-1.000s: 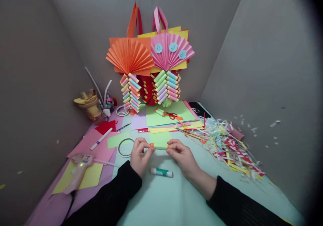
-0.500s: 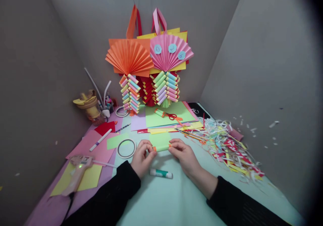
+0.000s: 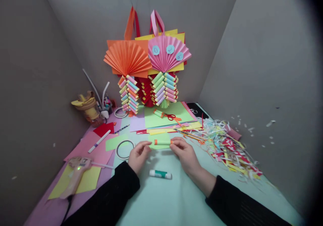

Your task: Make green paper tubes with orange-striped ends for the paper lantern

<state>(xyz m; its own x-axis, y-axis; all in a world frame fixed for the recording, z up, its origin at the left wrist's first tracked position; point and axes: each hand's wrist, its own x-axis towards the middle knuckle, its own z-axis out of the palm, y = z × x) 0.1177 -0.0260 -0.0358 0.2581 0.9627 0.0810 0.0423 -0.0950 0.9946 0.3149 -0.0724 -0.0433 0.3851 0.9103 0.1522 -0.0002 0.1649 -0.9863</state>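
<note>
My right hand (image 3: 185,153) pinches the right end of a small light-green paper roll (image 3: 163,142) with orange bands at both ends. The roll is held level above the table. My left hand (image 3: 139,155) is just off the roll's left end, fingers loosely bent and a little apart, with nothing in them. A green-and-white glue stick (image 3: 160,174) lies on the table below, between my wrists. Behind the roll lies a light-green paper sheet (image 3: 157,137), partly covered. A ring of tape (image 3: 125,149) lies beside my left hand.
A glue gun (image 3: 75,179) with a lit green light rests on yellow paper at left. Paper scraps (image 3: 227,143) heap at right. Red scissors (image 3: 170,117) and another banded roll (image 3: 158,113) lie on stacked sheets, below hanging orange (image 3: 127,58) and pink (image 3: 169,56) paper fans.
My left hand has let go of the roll's left end and drawn slightly left. The roll has risen slightly in the picture, still in my right hand.
</note>
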